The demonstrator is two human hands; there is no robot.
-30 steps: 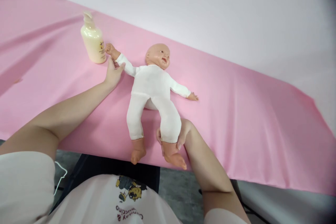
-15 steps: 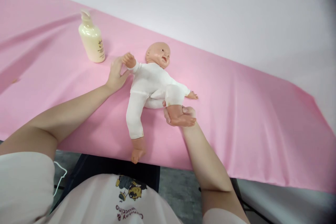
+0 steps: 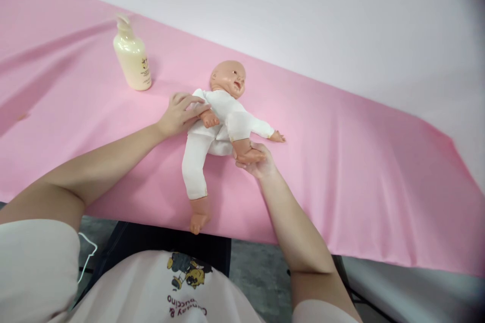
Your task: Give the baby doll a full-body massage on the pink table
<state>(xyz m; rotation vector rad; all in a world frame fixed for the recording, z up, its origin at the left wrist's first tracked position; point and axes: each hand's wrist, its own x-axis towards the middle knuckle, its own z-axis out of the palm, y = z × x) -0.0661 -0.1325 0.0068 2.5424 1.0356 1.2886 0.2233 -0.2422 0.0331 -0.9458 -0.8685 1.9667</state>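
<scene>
Head view: a baby doll in a white suit lies on its back near the front edge of a worktop draped in pink cloth, its head toward the far side. The person's left hand rests with fingers loosely curled over the doll's near arm, which is folded across the chest so that its small fist sits on the torso. The right hand cups 1 foot from below, fingers partly closed around it, with that leg bent up at the knee toward the belly. The other leg lies straight, its foot hanging just over the worktop's edge, and the far arm stretches out flat on the cloth. By the look of it, 1 arm and 1 leg are flexed while the opposite pair lies untouched. A cream pump bottle stands upright beyond the left hand, apart from the doll.
</scene>
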